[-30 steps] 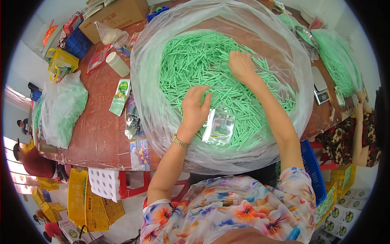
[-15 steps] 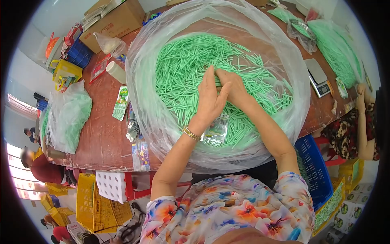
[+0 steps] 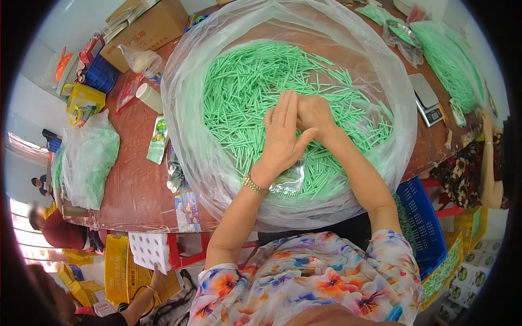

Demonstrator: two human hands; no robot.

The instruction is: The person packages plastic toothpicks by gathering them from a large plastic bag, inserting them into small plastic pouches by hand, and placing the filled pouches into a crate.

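Note:
A large clear plastic bag [image 3: 182, 103] lies wide open on the table, holding a heap of thin green sticks [image 3: 255, 76]. Above the sticks, my left hand [image 3: 284, 133] has its fingers stretched out straight, with the palm side against my right hand. My right hand [image 3: 315, 115] is curled closed, its back turned up; whatever its fingers hold is hidden. Below my left hand, a shiny printed packet [image 3: 291, 178] rests on the sticks, partly covered by the wrist.
A digital scale [image 3: 427, 100] stands right of the bag, near another bag of green sticks [image 3: 448, 60]. To the left are a white cup [image 3: 148, 98], a green packet [image 3: 158, 140] and a filled plastic bag [image 3: 92, 157]. A co-worker's hand [image 3: 157, 278] touches a white foam tray [image 3: 147, 249].
My right hand has rolled so that its back shows more, and it has come against my left fingers. At the lower left a co-worker's arm has come into view, reaching to the foam tray.

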